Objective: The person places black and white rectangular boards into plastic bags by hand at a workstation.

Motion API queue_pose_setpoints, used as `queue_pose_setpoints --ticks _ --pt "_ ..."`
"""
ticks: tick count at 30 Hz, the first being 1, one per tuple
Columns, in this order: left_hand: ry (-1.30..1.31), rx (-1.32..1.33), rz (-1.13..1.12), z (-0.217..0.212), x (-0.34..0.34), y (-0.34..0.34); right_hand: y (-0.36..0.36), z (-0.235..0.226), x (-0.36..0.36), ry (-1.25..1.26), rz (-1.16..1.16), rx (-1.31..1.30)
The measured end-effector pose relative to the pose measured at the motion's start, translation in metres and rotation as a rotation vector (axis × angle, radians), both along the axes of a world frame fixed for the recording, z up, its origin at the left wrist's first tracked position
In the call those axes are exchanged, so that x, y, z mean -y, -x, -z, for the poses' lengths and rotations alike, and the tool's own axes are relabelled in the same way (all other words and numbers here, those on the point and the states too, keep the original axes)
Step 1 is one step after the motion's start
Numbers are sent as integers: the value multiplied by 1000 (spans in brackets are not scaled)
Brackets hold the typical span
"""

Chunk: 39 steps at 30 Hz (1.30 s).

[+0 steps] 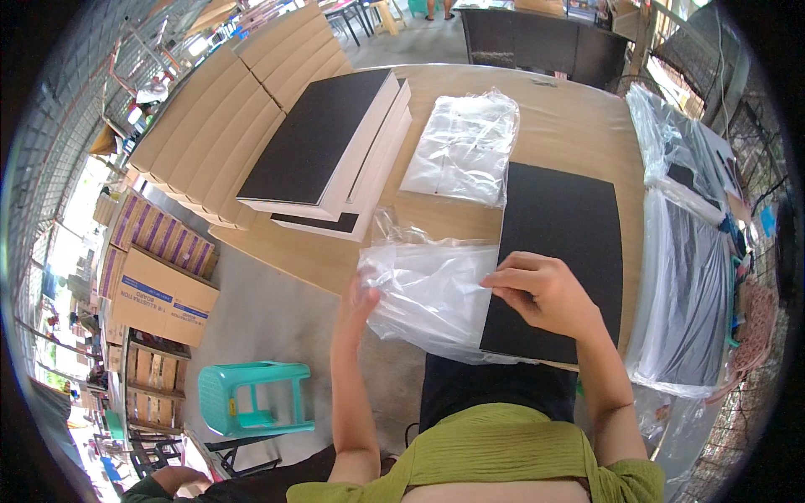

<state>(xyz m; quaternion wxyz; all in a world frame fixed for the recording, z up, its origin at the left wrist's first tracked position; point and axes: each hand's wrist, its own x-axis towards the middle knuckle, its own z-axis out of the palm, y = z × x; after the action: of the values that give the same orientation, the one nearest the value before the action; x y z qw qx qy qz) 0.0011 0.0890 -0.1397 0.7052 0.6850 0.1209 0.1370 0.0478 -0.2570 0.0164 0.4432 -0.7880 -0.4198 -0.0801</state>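
clear plastic bag lies at the near edge of the brown tabletop, crinkled and shiny, with its lower part reaching past that edge. its right side meets the left edge of a large black board, which lies flat; how far the two overlap i cannot tell. the right hand is above the board's left part, wrist bent, with thumb and fingertips pinching the film at the bag's right side. the left hand is at the bag's left end, touching it with curled fingers; it is blurred, so i cannot tell how firmly they close.

beyond the bag, a pile of clear plastic sleeves lies just beside the board's far left corner. to the left of that pile, thick black-topped stacks with pale sides lie one on another, slightly askew. farther left stands a row of brown cardboard boxes. at the right, a plastic-wrapped stack is near the tabletop's side. a teal stool stands on the grey floor.
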Motion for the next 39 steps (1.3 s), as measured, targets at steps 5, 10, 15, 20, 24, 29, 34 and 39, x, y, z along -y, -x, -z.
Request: queue_pose_setpoints --ticks 5,10,15,20,24,29,34,39 --pt "-640 -265 266 -73 15 -61 -1 -1 -28 92 -72 38" --pt "-451 -104 310 -79 20 -53 -4 1 -31 36 -62 31" --pt "-339 224 132 -97 46 -13 -16 27 -69 -181 38 -53" --pt "-89 187 134 -120 67 1 -21 33 -103 -155 -99 -262" --pt "-350 18 54 -125 67 4 -22 50 -103 -217 5 -290" --pt "-295 169 334 -91 65 -10 -17 38 -97 -372 206 136" --pt "408 -350 1256 -41 56 -12 -38 52 -85 -212 -181 -396" --pt "68 -320 1873 -128 79 -13 -24 72 -53 105 -1202 -1263"
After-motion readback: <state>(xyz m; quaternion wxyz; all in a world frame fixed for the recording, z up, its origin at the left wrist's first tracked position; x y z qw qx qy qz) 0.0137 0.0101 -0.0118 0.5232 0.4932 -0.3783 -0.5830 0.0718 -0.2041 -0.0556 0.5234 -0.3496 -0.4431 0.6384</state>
